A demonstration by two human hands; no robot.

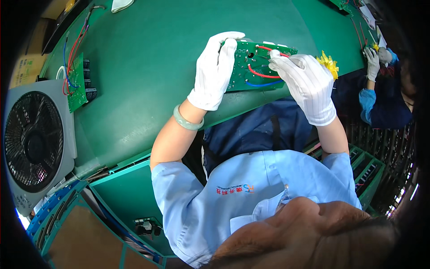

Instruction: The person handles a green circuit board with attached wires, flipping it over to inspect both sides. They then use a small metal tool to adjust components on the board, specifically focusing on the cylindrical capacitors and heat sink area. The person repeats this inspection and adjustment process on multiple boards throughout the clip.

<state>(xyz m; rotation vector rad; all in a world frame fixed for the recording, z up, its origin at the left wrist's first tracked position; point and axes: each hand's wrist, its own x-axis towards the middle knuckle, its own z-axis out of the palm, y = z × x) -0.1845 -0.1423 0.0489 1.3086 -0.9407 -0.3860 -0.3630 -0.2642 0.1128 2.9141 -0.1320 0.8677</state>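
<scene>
A green circuit board (241, 71) is held up over the near edge of the workbench, its soldered face showing. My left hand (214, 67), in a white striped glove, grips the board's left end, thumb and fingers at its edge. My gloved right hand (308, 83) is closed at the right end, its fingertips pinched by the upper red wire (265, 48); its palm side is hidden. A second red wire (262, 74) and a blue wire (264, 84) run across the board and under this hand. Beyond its knuckles, a bunch of yellow pieces (328, 65) sticks out.
On the green bench (152, 58), another circuit board (78, 85) with wires lies at the left beside a grey box fan (38, 139). A white cloth (121, 4) is at the far edge. At the right, a co-worker's gloved hand (372, 65) handles parts.
</scene>
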